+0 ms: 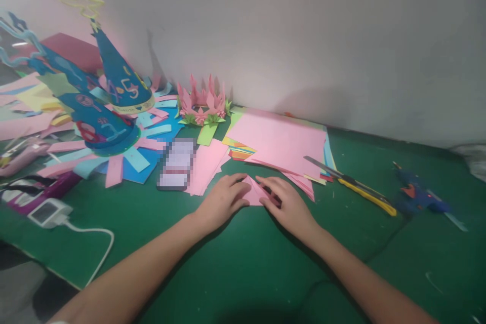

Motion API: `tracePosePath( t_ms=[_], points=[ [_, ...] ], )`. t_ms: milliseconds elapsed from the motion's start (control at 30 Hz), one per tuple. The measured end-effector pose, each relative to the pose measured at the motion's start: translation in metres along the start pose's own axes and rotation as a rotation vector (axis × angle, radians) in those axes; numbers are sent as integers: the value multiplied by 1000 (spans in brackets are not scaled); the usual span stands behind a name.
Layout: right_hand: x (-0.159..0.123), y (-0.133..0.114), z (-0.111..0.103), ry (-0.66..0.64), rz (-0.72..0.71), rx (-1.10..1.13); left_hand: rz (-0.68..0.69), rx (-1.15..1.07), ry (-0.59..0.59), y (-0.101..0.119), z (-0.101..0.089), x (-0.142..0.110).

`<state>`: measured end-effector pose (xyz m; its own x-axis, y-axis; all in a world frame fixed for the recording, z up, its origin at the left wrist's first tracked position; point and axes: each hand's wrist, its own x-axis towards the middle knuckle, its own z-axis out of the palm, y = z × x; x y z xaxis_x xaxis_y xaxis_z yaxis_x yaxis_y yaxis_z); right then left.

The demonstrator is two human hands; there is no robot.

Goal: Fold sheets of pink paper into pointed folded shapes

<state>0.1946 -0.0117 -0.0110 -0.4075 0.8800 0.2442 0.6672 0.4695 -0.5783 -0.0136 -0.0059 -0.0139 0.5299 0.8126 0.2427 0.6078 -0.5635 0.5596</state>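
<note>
Between my two hands a small piece of pink paper is folded to a point at its top, low over the green table. My left hand grips its left edge with thumb and fingers. My right hand pinches the right side, where a folded flap stands up. Just behind my hands lies a stack of pink sheets with other colours beneath. Several cut pink rectangles lie to the left of my left hand, beside a phone with a blurred screen.
A yellow utility knife, blade out, and a blue glue gun with a cord lie to the right. A pink paper crown stands by the wall. Blue cone hats with paper strips fill the left. A white charger trails a cable.
</note>
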Motion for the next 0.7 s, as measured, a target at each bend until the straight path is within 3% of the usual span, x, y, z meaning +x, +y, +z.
tracePosePath(
  t_ms=[100,300,467,700],
  points=[
    [0,-1,0,-16,51,72,-37,-131,36,-1,-2,1],
    [2,-2,-1,-13,113,136,-288,-240,65,4,-4,5],
    [4,-5,-1,-44,149,164,-205,-124,81,3,0,6],
    [4,-7,-2,-44,82,93,-34,-47,65,3,0,5]
  ],
)
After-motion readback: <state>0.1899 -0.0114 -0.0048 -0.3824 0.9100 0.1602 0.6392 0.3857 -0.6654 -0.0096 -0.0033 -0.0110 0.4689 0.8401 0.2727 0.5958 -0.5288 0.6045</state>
